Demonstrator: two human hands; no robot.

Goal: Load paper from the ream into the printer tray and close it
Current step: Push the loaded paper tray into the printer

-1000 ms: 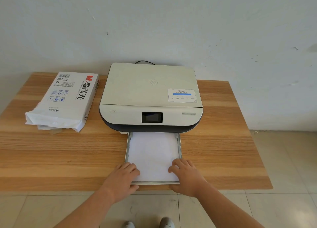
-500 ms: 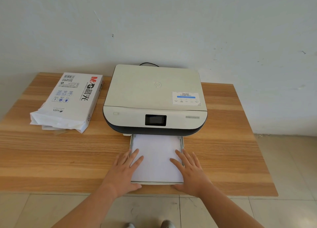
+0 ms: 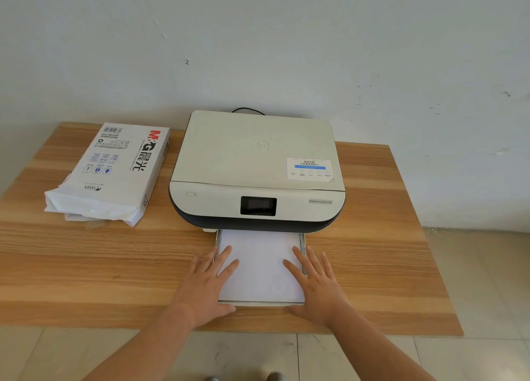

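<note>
The printer (image 3: pixel 258 174) sits on the wooden table (image 3: pixel 86 266). Its tray (image 3: pixel 259 304) sticks out at the front, full of white paper (image 3: pixel 259 266). The left hand (image 3: pixel 208 284) and right hand (image 3: pixel 314 284) lie flat with fingers spread, one on each side of the tray. The opened ream (image 3: pixel 114 174) lies left of the printer.

The white printer (image 3: pixel 258 174) sits at the desk's far middle, its tray (image 3: pixel 259 303) pulled out toward the near edge, filled with white paper (image 3: pixel 259 266). The opened ream (image 3: pixel 114 171) lies left.
</note>
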